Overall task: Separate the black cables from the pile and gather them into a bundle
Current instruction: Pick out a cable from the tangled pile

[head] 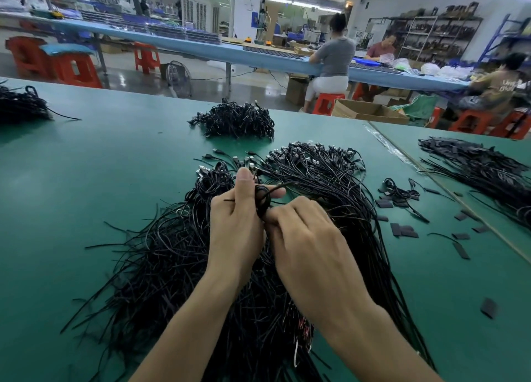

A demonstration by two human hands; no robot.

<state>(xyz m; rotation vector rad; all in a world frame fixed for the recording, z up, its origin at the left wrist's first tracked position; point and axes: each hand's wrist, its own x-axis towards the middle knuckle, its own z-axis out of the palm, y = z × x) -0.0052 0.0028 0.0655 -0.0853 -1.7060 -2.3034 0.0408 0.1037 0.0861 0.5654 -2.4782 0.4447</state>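
A big loose pile of black cables [184,255] with metal plugs at the far end spreads over the green table [94,163] in front of me. Above its middle, my left hand [238,220] grips a small coiled black cable [263,200], thumb up and fingers curled round the loop. My right hand [310,238] pinches the same coil from the right, fingertips meeting it at its lower edge. One free cable end sticks out to the upper right of the coil.
A heap of bundled cables [235,121] lies farther back, another [21,105] at the far left, and a long stack [477,166] on the right table. Small black strips [402,230] lie scattered to the right. People sit at a blue bench beyond.
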